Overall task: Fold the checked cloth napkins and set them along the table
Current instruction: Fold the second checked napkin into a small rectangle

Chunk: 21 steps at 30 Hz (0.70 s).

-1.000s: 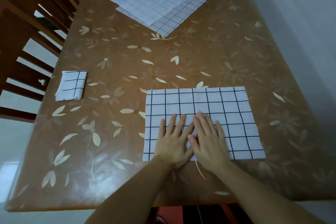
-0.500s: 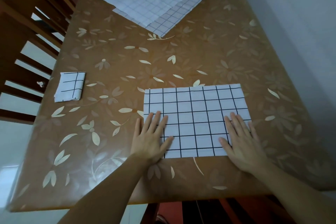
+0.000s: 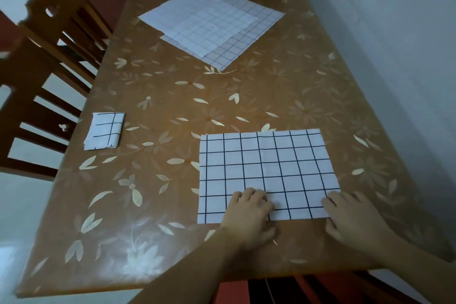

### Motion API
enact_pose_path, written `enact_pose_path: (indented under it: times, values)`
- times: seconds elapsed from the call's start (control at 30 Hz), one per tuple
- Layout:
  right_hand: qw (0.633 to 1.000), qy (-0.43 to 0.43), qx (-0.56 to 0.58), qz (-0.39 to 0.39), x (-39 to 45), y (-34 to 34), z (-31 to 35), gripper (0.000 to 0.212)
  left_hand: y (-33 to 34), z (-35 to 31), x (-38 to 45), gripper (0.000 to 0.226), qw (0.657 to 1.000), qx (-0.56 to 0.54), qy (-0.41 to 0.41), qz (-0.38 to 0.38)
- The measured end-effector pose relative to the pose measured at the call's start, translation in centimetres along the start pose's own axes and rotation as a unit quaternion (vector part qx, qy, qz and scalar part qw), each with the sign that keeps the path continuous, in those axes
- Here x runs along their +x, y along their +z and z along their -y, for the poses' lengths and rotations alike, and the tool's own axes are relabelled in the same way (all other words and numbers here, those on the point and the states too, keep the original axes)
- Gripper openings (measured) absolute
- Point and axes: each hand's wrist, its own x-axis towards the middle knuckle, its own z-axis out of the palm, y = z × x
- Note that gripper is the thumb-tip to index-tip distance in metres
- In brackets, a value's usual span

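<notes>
Head view, looking down the length of a brown desk (image 3: 246, 96) with a pale leaf and flower pattern. Right in front lies the napkin (image 3: 266, 168), a white rectangle with dark checks, flat on the desk at the near right. The left hand (image 3: 249, 215) sits on the napkin's near edge, about the middle of that edge; its fingers (image 3: 251, 196) are curled, knuckles up, bunched close on the cloth. Whether they pinch the edge or only press on it, I cannot tell; the hand is a little blurred. The right hand (image 3: 352, 219) is at the near right corner, palm down, fingers close together and bent, tips touching the corner of the cloth. Again, a pinch or a press: cannot tell. Both forearms come in from the bottom of the frame.

Over at the left edge of the desk, well apart from the hands, rests a folded napkin (image 3: 104, 131), a small neat packet with a few checks showing. At the far end lie two flat napkins (image 3: 209, 27), spread open and turned cornerwise, the upper one pale side up and overlapping the lower, whose checks show along its right and near edges.

To the left of the desk stand wooden chairs (image 3: 49, 61) with slatted backs, close against the desk's side. A pale wall (image 3: 394, 32) runs along the right.
</notes>
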Motion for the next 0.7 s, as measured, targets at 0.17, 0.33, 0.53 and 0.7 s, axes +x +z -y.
enact_pose_path:
  times: [0.17,0.33,0.53,0.7]
  values:
    - [0.999,-0.043,-0.008,0.008,1.3,-1.5,1.1,0.039,0.4,0.9,-0.3,0.045,0.999,0.034,0.002,-0.006]
    - [0.978,0.084,0.188,0.036,1.4,-4.1,5.6,0.023,-1.3,2.4,-0.6,0.038,0.996,0.035,-0.031,-0.081]
    - [0.846,0.155,0.508,0.047,3.7,-6.6,13.5,0.029,-1.2,3.3,-3.0,0.033,0.984,0.054,0.064,-0.157]
    - [0.856,0.076,0.509,0.042,2.8,-6.6,14.4,0.049,-1.3,6.0,-4.6,0.018,0.987,-0.065,-0.016,-0.148]
